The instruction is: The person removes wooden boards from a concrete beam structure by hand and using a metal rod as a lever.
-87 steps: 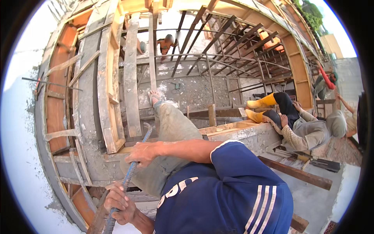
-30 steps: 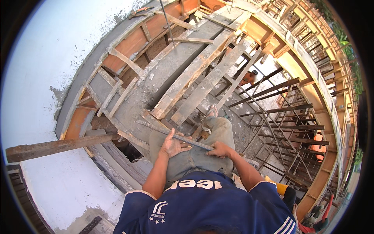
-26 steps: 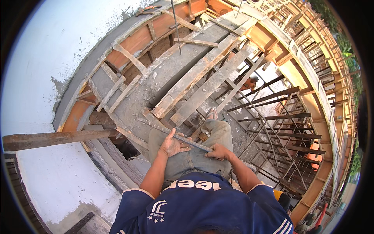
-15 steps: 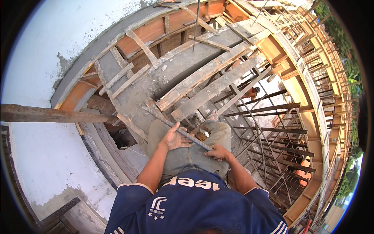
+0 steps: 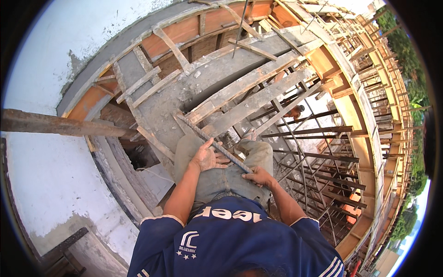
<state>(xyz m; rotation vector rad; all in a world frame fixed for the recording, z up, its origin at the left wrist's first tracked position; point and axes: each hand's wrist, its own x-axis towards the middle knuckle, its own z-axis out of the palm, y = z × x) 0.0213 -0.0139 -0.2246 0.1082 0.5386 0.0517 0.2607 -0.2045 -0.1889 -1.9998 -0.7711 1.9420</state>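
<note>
A ribbed steel bar (image 5: 221,150) lies slantwise above my lap, its far end over the grey concrete ledge. My right hand (image 5: 259,177) is closed round its near end, thumb along the top. Beside the bar's middle, my left hand (image 5: 207,157) is open with its fingers stretched out and spread. Its thumb and fingers are close to the bar; whether they touch it I cannot tell. Under both hands are my grey trousers (image 5: 210,182), and one sandalled foot (image 5: 249,134) shows beyond my knee.
Wooden formwork planks (image 5: 249,94) edge a narrow gap ahead. A thin upright rod (image 5: 239,30) stands beyond. At left, a thick timber (image 5: 64,124) reaches from the white wall (image 5: 41,180). Scaffold props (image 5: 318,157) fill a drop at right, where another person (image 5: 294,112) is partly visible below.
The view has shifted slightly. My left hand's fingers are more spread, and the bar has tilted a little steeper. My right hand keeps its hold on the bar.
</note>
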